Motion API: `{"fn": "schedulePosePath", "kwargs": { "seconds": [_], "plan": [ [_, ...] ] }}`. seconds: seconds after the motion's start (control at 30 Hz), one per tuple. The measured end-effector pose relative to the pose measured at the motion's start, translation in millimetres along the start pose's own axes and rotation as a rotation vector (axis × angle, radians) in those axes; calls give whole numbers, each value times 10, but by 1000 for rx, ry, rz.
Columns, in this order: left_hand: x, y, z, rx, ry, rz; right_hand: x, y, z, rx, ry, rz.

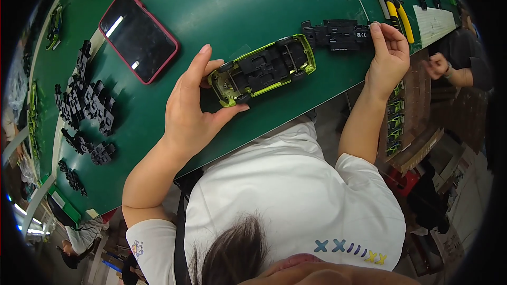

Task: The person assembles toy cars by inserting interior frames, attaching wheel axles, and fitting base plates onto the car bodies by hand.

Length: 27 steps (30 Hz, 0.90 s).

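Observation:
My left hand point(189, 103) holds one end of a lime-green toy car point(264, 68), thumb and fingers gripping its two sides. The car lies with its underside up, so the black inner parts and wheels show. In my right hand point(388, 55), thumb and fingertips pinch the right end of a black plastic chassis plate point(338, 35). Small white print marks that plate's flat face. Its left end comes close to the car's right end; whether they touch I cannot tell.
A phone in a pink case point(140, 37) lies at the upper left on the green table point(222, 5). Left of my arm is a heap of black plastic parts point(84, 103). Yellow-handled pliers point(398, 13) rest at the upper right. Another person's hand point(437, 66) shows at the far right.

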State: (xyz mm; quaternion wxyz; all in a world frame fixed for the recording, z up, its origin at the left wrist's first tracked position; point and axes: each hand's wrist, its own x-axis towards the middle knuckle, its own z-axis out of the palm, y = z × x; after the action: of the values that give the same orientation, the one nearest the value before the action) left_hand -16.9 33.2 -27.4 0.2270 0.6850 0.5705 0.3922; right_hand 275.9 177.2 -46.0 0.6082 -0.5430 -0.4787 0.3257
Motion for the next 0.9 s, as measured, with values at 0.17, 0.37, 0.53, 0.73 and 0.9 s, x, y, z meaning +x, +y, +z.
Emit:
{"fn": "schedulePosePath", "kwargs": {
  "seconds": [0.17, 0.37, 0.53, 0.73, 0.9],
  "plan": [
    [-3, -24, -4, -12, -6, 7, -38, -25, 46, 0, 19, -52],
    [3, -29, -25, 4, -20, 16, -55, -15, 42, 41, 15, -84],
    [15, -49, -19, -52, -23, -4, -40, 5, 7, 64, 9, -91],
    [28, -23, -27, -25, -39, -10, -45, 3, -3, 88, 4, -91],
    [43, -3, -34, -13, -55, -1, -51, 10, -27, 104, -5, -97]
  ]
}}
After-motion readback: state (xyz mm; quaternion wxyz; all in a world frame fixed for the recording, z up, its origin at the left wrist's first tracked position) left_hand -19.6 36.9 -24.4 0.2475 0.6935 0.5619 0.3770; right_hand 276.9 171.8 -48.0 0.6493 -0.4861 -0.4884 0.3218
